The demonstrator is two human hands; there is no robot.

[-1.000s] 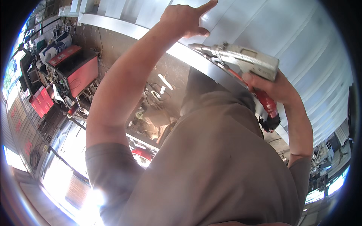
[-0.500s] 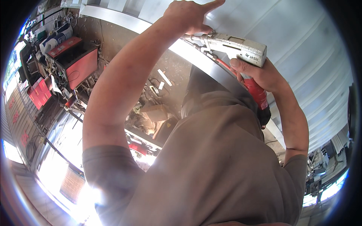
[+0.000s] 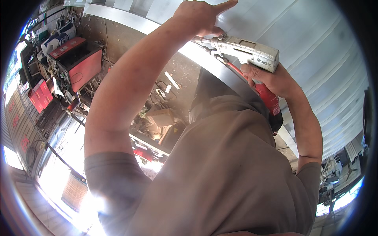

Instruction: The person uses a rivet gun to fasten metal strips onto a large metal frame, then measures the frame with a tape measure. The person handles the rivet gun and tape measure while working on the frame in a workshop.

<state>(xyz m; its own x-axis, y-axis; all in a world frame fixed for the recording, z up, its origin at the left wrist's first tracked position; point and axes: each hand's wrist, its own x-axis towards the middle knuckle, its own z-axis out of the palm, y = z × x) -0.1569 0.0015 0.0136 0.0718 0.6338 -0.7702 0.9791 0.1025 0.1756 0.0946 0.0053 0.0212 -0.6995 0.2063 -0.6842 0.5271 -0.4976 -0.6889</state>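
My right hand (image 3: 271,78) is wrapped round the red grip of a handheld welding gun (image 3: 248,51) with a scuffed silver body. The gun lies nearly level, its nozzle pointing left beneath my left hand. A thin red tube and fittings run along its underside. My left hand (image 3: 199,17) is over the ribbed, light-grey metal panel (image 3: 315,63), index finger stretched out to the right and thumb apart, close to the front of the gun. The rest of its fingers are hidden. Whether the nozzle touches metal cannot be made out.
A bright metal edge strip (image 3: 122,17) runs along the near side of the panel. Far left stand a red and black machine cabinet (image 3: 84,67) and a smaller red box (image 3: 40,95). Below, the floor (image 3: 181,70) carries scraps, cables and a cardboard box (image 3: 161,117).
My left hand has shifted very slightly to the right, and the gun has tilted a touch. Both hands keep practically the same places.
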